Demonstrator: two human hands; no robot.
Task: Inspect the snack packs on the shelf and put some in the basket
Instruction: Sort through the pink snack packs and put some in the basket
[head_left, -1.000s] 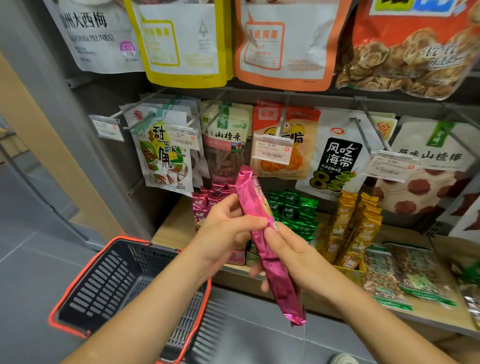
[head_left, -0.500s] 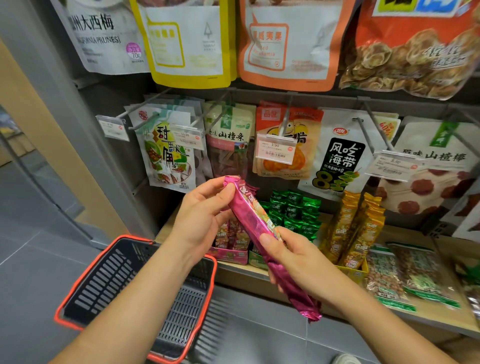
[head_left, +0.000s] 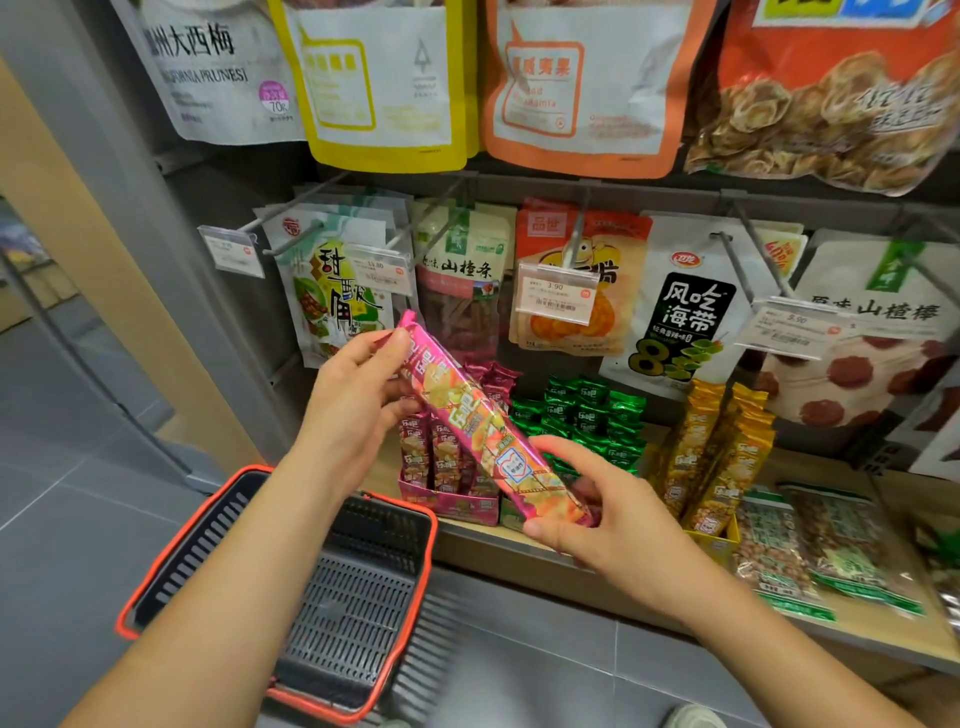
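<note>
Both hands are holding a pink pack slantwise, printed face up, in front of the shelf. The left hand is gripping its upper end, thumb on the face and fingers curling behind. The right hand is pinching its lower end, fingers along the upper edge and thumb beneath. The basket is sitting below, to the left.
</note>
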